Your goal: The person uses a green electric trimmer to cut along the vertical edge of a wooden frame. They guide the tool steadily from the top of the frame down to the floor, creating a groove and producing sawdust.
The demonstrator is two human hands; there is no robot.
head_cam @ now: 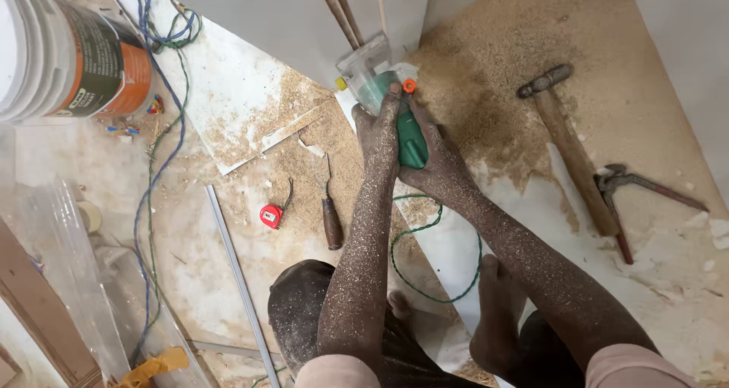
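Both my hands grip a green power tool [411,141] with a clear base guard and an orange knob, set against the edge of a white board [288,16]. My left hand [377,134] wraps the tool's left side with fingers reaching up toward the knob. My right hand [440,164] clasps the body from the right. Sawdust covers both forearms. The tool's green cord [414,278] loops down between my arms to the floor. My knees and bare feet show below.
A hammer [569,141] and pincers [630,198] lie on the sawdust at right. A red tape measure [271,216] and a wooden-handled awl [331,221] lie left of my arm. A white bucket [68,50], blue and green cables [156,168] and a metal strip [235,274] are at left.
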